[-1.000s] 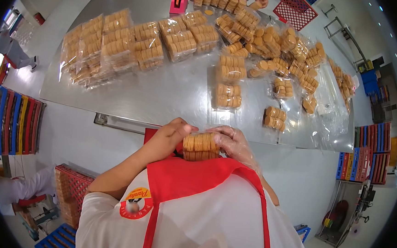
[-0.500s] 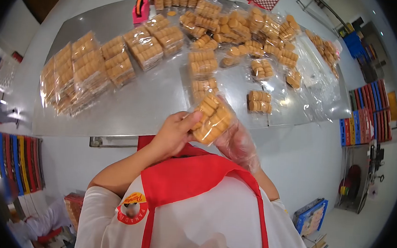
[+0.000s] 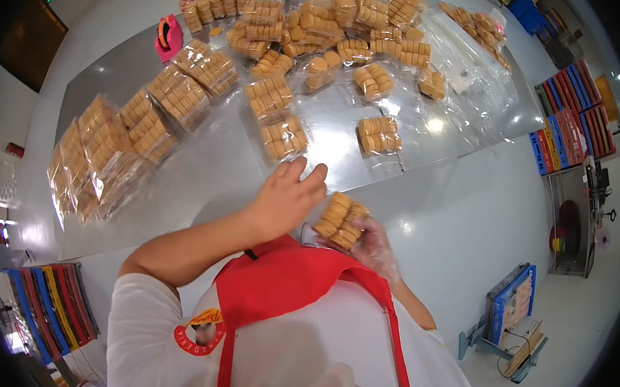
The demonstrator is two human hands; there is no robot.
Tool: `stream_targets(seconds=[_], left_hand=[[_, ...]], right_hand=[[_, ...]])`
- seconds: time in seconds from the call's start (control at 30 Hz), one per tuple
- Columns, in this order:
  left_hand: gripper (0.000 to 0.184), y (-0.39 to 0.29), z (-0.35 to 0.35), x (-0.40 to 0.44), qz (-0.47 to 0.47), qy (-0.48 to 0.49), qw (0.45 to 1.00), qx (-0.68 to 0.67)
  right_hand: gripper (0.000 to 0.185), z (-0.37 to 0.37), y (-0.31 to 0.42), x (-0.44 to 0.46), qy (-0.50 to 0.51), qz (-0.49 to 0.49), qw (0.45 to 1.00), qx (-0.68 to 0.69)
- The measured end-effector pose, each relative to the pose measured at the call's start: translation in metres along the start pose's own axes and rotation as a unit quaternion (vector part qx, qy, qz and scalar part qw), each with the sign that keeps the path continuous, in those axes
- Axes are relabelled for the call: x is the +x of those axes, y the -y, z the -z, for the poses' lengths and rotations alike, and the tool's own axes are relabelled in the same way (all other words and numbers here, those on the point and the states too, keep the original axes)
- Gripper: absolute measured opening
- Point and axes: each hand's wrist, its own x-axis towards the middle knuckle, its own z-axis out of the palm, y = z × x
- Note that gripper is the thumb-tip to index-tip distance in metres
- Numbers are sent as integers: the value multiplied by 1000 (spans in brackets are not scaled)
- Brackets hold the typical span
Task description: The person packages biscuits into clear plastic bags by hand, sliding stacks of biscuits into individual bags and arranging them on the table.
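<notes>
Right hand [image 3: 372,250] grips one pack [image 3: 341,221]: golden-brown round cookies [image 3: 335,214], two rows side by side! Left hand [image 3: 289,201] hovers, fingers loosely spread; one pink tape dispenser [image 3: 168,49] sits beyond.

Strong white light is filling the room, throwing hot glare onto the metal table [image 3: 211,161] and glinting off the plastic bags [image 3: 468,97] and wrapped cookies [image 3: 285,136], while a faint shadow is falling beside the left forearm [image 3: 206,242]. The wide lens is bowing the table's edges and tilting the crates [image 3: 50,312] at the sides — black corners are ringing the view — and bright patches at the far left are washing out.
</notes>
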Motion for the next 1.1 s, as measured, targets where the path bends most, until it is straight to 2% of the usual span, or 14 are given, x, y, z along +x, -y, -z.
stream_targets(seconds=[0.07,0.17,0.2,0.3,0.37,0.47,0.53,0.63,0.73,0.87,1.03,1.07,1.1], left_hand=[[26,12,-18,-4,-35,70,994,76],[33,14,-20,4,-16,179,974,141],[35,12,-17,6,-10,199,968,155],[40,4,0,14,-8,238,954,184],[45,1,9,20,-32,236,953,187],[58,8,12,33,-55,282,945,158],[62,4,24,47,-29,282,953,111],[66,1,28,62,6,277,960,42],[64,-4,35,72,25,279,960,-26],[62,-18,41,83,53,301,947,-97],[58,-30,21,79,48,257,957,-121],[57,-34,19,78,47,255,959,-115],[55,-37,16,78,46,259,957,-122]], right_hand=[[62,6,-9,14,6,-20,999,-26],[60,12,-18,47,63,-29,996,-63],[59,13,-18,58,90,-29,993,-75],[55,10,-13,83,49,-20,997,-57],[55,7,-4,95,80,49,996,-6],[57,-5,-7,97,94,131,983,87],[58,-16,-9,93,91,176,971,134],[58,-24,-8,94,80,192,965,157],[54,-24,-5,98,45,161,971,171],[47,-37,-3,96,18,180,973,143],[47,-65,-7,86,-81,243,964,66],[47,-78,-13,83,-166,285,944,-4],[47,-99,-18,82,-316,318,882,-147]])
